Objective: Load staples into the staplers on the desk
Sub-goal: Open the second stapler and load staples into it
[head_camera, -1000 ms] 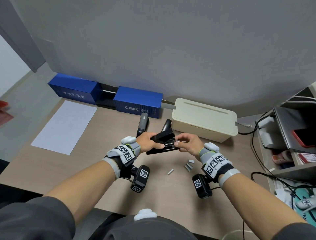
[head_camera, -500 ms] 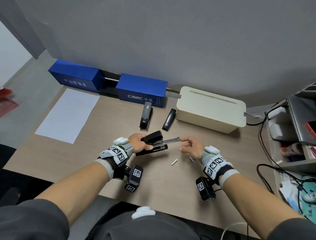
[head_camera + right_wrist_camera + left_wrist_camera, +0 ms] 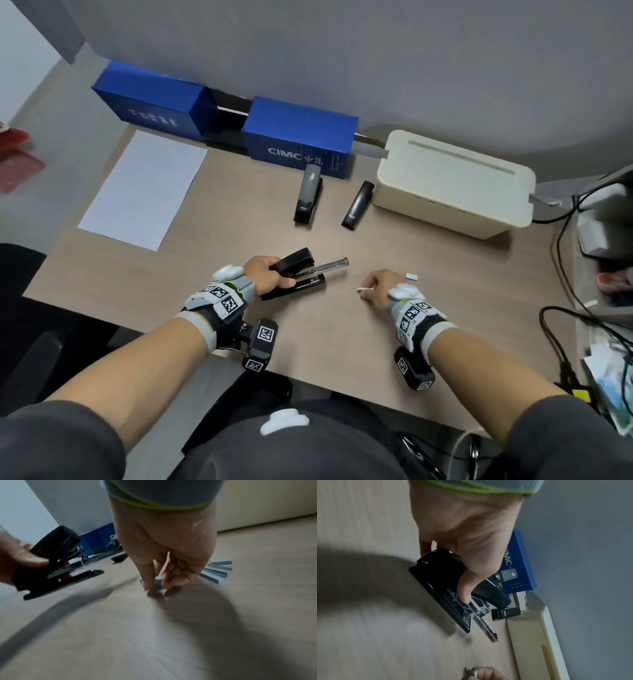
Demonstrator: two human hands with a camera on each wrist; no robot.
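Black plastic stapler (image 3: 294, 277), its lid raised and its metal staple rail (image 3: 327, 266) slid out, sits on the wooden desk (image 3: 325, 329) gripped by the left hand (image 3: 266, 278). Beside it the right hand (image 3: 376, 287) pinches a grey staple strip (image 3: 157, 583) on the desk, more strips (image 3: 217, 571) just behind. Two dark closed staplers (image 3: 308, 198) lie farther back.

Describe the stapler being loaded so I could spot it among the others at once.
Start at the cream box against the wall; two shut staplers lie left of it. Nearer the person, the left hand grips a third black stapler on the desk. It alone is flipped open, its metal staple rail sticking out toward the right hand.
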